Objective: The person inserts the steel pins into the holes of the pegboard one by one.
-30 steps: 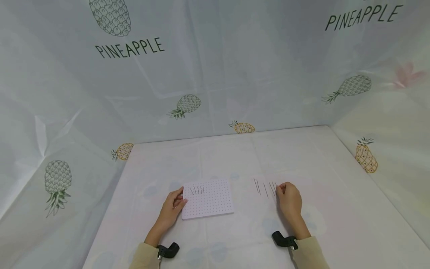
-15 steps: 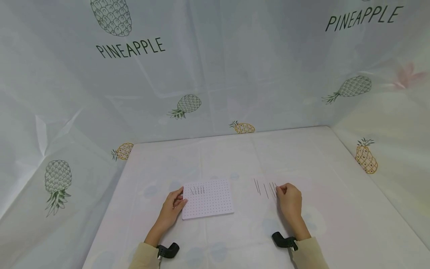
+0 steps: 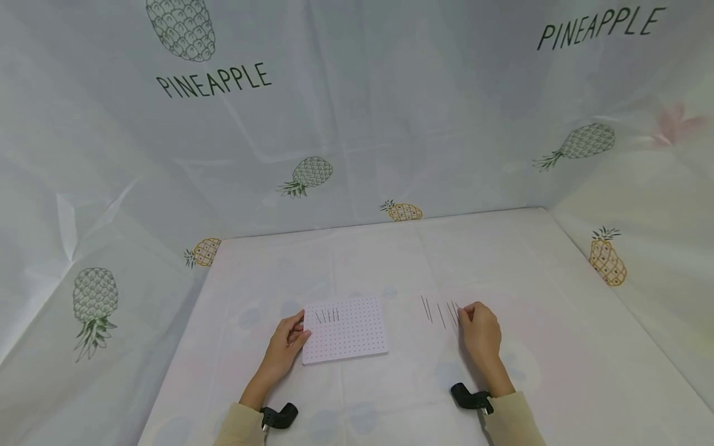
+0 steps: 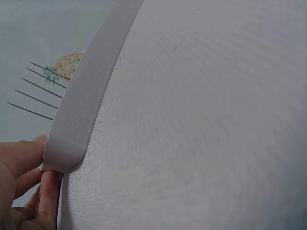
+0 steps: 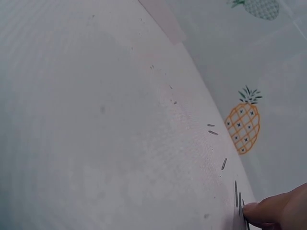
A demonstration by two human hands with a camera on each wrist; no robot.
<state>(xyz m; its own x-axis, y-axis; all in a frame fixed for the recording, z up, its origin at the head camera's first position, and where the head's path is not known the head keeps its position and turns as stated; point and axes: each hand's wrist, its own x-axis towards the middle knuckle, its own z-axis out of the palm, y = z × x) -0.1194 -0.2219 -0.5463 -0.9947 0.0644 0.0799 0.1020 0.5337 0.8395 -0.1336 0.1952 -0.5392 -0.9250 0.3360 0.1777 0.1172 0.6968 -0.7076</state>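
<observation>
A white pegboard (image 3: 347,337) with a grid of small holes lies on the table. Several thin dark needles (image 4: 34,98) stand up from its far left part. My left hand (image 3: 286,347) grips the board's left edge, thumb on top; in the left wrist view its fingers (image 4: 48,194) are at the corner. To the right, several more needles (image 3: 443,314) lie in a loose row on the cloth. At the right end of that row, my right hand (image 3: 481,331) pinches a needle (image 5: 247,221) with thumb and forefinger, partly hiding it.
A pale cloth covers the table (image 3: 390,402), whose far edge meets an upright sheet (image 3: 357,124) printed with pineapples. A black wrist camera (image 3: 280,415) sits at the left wrist and a second camera (image 3: 471,396) at the right.
</observation>
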